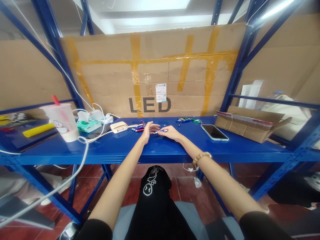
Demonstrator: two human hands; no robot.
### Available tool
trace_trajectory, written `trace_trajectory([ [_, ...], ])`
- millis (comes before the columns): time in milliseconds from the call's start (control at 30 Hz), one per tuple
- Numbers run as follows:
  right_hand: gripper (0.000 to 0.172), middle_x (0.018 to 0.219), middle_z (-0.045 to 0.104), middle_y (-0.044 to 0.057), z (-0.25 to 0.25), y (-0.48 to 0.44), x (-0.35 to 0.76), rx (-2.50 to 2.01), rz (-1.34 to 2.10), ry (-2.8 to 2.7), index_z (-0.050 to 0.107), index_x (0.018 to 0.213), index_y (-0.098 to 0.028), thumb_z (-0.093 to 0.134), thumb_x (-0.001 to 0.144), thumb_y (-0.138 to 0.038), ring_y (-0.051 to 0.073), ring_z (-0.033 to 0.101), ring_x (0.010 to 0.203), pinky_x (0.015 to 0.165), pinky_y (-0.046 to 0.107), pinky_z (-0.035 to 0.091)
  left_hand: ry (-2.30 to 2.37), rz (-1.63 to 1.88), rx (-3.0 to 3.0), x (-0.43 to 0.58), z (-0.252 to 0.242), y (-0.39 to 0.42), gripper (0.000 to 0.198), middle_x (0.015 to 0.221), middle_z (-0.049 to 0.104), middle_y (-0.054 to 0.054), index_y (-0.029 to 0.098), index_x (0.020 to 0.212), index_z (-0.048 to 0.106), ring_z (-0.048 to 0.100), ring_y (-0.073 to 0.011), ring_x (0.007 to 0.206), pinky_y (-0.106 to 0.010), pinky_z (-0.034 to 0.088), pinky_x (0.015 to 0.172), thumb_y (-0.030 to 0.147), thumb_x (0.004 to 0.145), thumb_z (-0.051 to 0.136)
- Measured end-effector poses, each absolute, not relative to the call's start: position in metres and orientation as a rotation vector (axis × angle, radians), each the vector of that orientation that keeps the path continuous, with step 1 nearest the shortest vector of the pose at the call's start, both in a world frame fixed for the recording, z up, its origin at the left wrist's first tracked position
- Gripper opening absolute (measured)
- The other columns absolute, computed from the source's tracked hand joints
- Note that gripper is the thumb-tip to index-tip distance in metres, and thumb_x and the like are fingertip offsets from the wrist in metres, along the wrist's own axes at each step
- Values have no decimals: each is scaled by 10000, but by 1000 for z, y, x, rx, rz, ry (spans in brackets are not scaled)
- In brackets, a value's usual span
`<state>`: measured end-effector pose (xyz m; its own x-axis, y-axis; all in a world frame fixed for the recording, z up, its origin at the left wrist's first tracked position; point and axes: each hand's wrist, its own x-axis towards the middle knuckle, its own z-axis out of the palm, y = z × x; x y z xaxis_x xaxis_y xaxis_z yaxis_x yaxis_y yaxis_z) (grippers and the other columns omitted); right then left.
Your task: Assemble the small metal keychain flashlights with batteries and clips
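Over the middle of the blue shelf (105,149), my right hand (171,133) pinches a small blue-and-white pen (163,131). The pen lies roughly level, its end pointing at my left palm. My left hand (148,131) is held on edge beside it with fingers stretched out; whether it touches the pen I cannot tell. Just left of that hand lie several pens (139,127), blue and red, partly hidden by it. Farther back on the right is a small pile of blue and green pieces (187,120), too small to make out.
A cream power adapter (119,127) with cables, a tissue pack (88,126) and a drink cup (65,125) stand on the left. On the right are a phone (214,132) and an open cardboard box (246,125). A tall cardboard sheet (107,80) backs the shelf.
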<state>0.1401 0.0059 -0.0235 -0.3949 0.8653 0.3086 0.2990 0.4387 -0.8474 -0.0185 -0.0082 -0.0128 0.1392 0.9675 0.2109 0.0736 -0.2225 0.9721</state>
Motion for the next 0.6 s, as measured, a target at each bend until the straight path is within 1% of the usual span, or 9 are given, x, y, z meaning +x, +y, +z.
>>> trace_trajectory([
  [333,375,853,716,83,-21,4,140,-984,909,-1908,742,901,-124,689,673,-417,193,619,768,680,277,463,1058,1228,1496,-18,-14,-8,598,952,707,-105,139,903,710,592,-263,952,-342,441,775,486,801,234],
  [500,430,865,713,72,-19,2,140,-953,908,-1924,731,952,-130,625,719,-475,195,608,797,706,281,450,1039,1237,1494,-18,-14,-9,584,969,705,-92,149,906,713,578,-259,988,-331,445,784,477,811,239],
  [600,437,902,711,77,-19,2,141,-942,909,-1928,725,973,-129,619,724,-472,204,607,820,724,294,449,1033,1243,1489,-18,-14,-8,581,976,703,-95,145,903,713,577,-259,991,-330,445,787,474,813,242],
])
